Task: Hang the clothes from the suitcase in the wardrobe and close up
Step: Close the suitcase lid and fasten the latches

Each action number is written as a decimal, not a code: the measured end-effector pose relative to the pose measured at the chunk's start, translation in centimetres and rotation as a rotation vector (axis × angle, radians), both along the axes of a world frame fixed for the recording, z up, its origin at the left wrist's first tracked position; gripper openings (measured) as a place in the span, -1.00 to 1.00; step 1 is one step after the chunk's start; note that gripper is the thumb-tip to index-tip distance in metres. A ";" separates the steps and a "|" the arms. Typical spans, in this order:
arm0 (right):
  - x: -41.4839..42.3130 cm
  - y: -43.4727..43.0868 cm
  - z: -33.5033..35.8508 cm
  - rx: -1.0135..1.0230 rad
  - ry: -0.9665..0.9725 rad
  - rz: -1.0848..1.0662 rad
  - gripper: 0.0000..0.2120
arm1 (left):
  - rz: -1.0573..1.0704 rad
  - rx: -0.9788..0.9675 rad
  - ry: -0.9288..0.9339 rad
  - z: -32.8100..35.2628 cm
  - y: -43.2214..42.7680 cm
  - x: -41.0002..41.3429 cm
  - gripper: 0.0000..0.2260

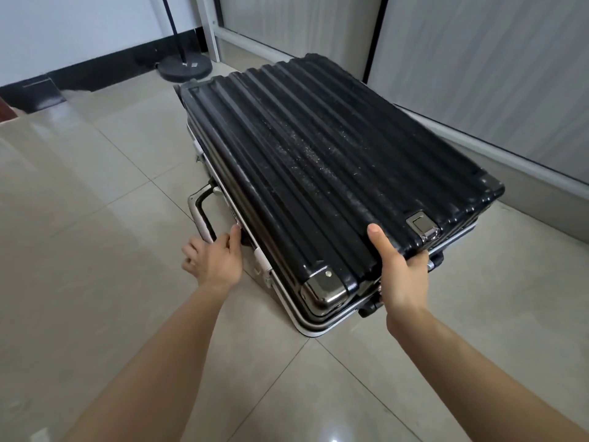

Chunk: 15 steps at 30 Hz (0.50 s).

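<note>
Suitcase point(318, 161): black ribbed hard-shell, lying flat on tiled floor point(95, 186), just beside grey sliding panels point(478, 74), prob. the wardrobe front.
Long axis: runs away from the person, far end slanting left, roughly parallel w/ the panels; ribs follow the same line.
Facing: lid up; side handle point(199, 215) faces left; wheel point(369, 309) at near short end, so top end is the far one.
Right hand point(401, 275): gripping near short edge of lid, thumb on top, fingers tucked under the rim, close to the latch point(422, 226).
Left hand point(213, 260): by the side handle, thumb tip on the lid/frame seam, other fingers loosely curled; can't tell if it really grips anything.
Why held so: two hands on adjacent edges prob. to steady & swing the lid w/o twisting it.
Why placed so: laid flat so the lid hinges upward; close to wardrobe = short carry for clothes.
Lid: looks a touch off the silver frame at the near corner; opening vs closing can't be told.
Clothes: none visible, inside hidden.
Also: round lamp base point(185, 68) beyond the far end.
</note>
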State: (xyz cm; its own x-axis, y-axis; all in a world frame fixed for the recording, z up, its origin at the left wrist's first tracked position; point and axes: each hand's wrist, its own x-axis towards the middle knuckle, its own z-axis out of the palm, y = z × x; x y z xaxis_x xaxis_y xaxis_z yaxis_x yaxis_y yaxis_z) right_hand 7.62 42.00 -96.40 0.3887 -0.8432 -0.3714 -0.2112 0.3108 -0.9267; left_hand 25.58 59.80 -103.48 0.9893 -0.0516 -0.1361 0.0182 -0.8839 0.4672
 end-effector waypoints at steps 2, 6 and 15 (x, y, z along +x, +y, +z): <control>-0.2 -1.0 0.6 0.013 0.000 -0.006 -0.20 | -0.078 0.072 -0.242 -0.4 0.7 -0.9 -0.53; -0.9 -4.5 2.1 0.000 0.018 0.047 -0.47 | -0.393 0.159 -0.447 -1.1 2.0 -3.2 -0.48; -6.0 -6.5 1.8 -0.050 -0.112 0.146 -0.68 | -0.569 0.399 -0.209 2.7 0.3 -10.7 -0.52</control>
